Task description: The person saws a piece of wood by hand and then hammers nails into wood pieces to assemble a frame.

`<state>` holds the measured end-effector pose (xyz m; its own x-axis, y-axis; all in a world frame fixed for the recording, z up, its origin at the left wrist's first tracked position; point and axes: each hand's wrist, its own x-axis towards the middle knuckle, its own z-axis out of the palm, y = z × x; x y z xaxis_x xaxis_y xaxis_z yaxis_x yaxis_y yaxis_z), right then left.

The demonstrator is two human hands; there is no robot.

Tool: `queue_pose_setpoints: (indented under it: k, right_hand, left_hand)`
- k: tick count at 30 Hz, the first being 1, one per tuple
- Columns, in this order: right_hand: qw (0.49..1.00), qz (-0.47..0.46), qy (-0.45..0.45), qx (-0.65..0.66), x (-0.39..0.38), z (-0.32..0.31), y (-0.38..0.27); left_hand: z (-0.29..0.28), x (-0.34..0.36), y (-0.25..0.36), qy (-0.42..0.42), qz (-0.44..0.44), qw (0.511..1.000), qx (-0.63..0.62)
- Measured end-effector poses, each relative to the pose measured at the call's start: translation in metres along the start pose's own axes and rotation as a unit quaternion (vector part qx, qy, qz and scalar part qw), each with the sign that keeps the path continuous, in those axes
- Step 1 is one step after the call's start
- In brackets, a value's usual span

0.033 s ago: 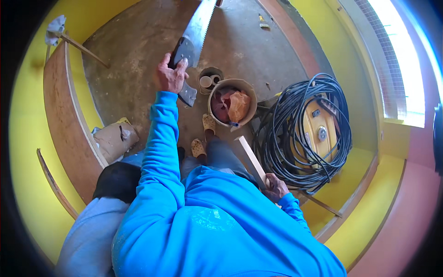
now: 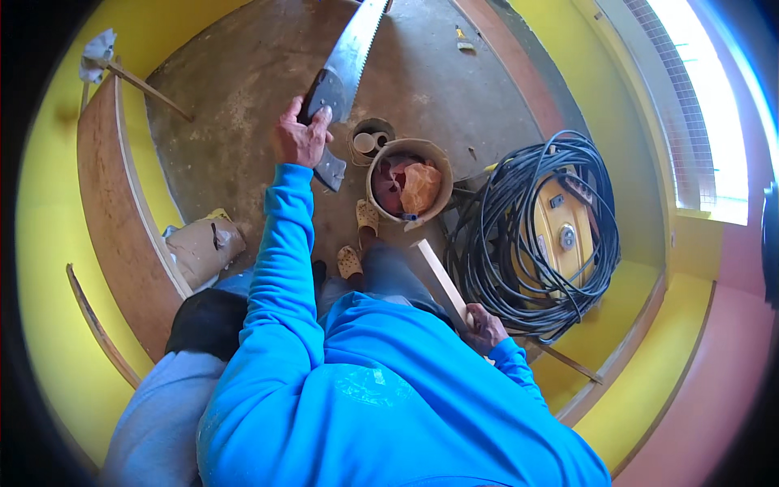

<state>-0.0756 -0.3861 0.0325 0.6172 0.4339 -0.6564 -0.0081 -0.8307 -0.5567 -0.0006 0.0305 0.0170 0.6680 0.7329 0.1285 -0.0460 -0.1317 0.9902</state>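
My left hand (image 2: 302,136) is stretched out in front and closed around the dark handle of a handsaw (image 2: 355,55). The saw's silver blade points away from me, toothed edge to the right, its tip reaching the top of the view. Low on my right side, my right hand (image 2: 485,327) grips a pale strip of wood (image 2: 442,282), which slants forward and left over my leg. Part of that strip is hidden by the hand.
Ahead of my feet stand a bucket (image 2: 445,188) holding orange and reddish plastic and a smaller container (image 2: 384,124). Black cable (image 2: 480,243) loops over a yellow machine (image 2: 560,235) at right. A curved wooden panel (image 2: 122,219) stands at left, beside another person (image 2: 174,394).
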Motion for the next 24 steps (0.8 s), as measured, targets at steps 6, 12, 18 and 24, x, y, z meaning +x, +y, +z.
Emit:
queue_pose_setpoints:
  k: [6, 12, 18, 24]
  right_hand:
    - [0.998, -0.024, -0.056, 0.016, 0.055, -0.015, -0.017]
    - [0.998, -0.003, -0.068, 0.011, 0.130, -0.028, -0.037]
    - [0.988, -0.042, 0.150, 0.016, 0.242, -0.030, -0.059]
    - [0.959, 0.100, 0.261, 0.046, 0.358, -0.010, -0.051]
  left_hand:
    - [-0.002, 0.014, 0.004, -0.091, -0.018, 0.992, 0.082]
    - [0.002, 0.028, -0.001, -0.176, -0.095, 0.968, 0.149]
    - [-0.002, 0.075, 0.016, -0.276, -0.151, 0.927, 0.203]
    - [0.006, 0.116, 0.028, -0.405, -0.094, 0.889, 0.193]
